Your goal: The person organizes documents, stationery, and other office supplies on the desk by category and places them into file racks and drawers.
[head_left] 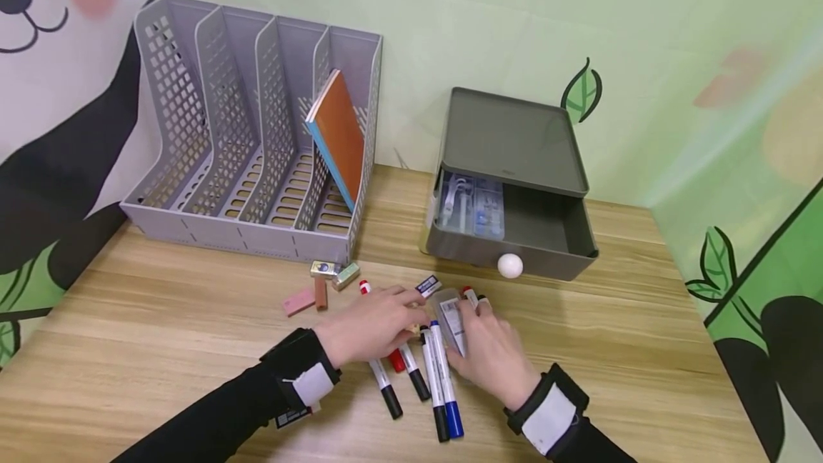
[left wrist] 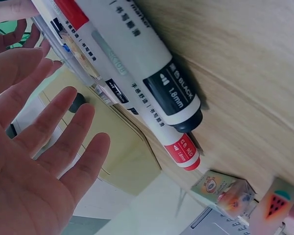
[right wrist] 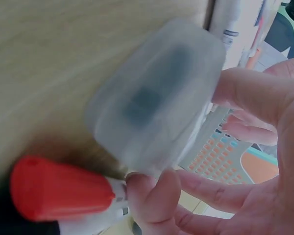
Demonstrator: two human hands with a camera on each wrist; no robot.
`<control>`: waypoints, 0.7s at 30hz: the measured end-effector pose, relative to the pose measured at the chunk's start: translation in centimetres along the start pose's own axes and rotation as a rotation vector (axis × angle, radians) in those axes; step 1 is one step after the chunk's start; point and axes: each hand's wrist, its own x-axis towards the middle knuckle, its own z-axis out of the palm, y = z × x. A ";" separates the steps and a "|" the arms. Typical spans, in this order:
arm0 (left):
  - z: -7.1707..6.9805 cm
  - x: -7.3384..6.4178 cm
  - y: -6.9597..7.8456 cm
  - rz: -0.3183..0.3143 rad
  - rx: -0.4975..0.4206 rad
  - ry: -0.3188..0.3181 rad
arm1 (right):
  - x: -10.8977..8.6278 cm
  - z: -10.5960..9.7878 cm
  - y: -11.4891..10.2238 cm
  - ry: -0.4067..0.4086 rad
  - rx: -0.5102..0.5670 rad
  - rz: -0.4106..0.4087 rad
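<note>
In the head view my right hand (head_left: 494, 350) grips a translucent plastic case (head_left: 452, 320) with a white label, thumb on one side and fingers on the other. A dark shape shows inside the case (right wrist: 157, 93) in the right wrist view. Beside those fingers lies a red-capped marker (right wrist: 61, 188). My left hand (head_left: 369, 326) hovers over several markers, its fingers spread and fairly straight in the left wrist view. Near it are a black-capped marker (left wrist: 159, 73) and a red-ended marker (left wrist: 179, 147). A blue-capped marker (head_left: 446, 384) lies between the hands.
Behind the right hand, a grey drawer box (head_left: 514, 138) stands pulled open, with small clear packs (head_left: 472, 206) inside. A grey file rack (head_left: 218, 231) at back left holds an orange-covered book (head_left: 341, 138). Small erasers (head_left: 299, 302) and little boxes (head_left: 347, 276) lie before it.
</note>
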 end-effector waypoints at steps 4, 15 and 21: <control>-0.1 0.0 0.0 0.002 -0.005 0.010 | 0.0 0.2 0.1 -0.006 0.001 0.003; -1.3 -0.1 -0.6 -0.091 -0.113 0.119 | 0.0 -0.4 0.7 -0.018 0.107 0.030; -1.8 -0.2 -1.2 -0.125 -0.245 0.175 | 0.1 -1.8 1.2 0.002 0.283 0.030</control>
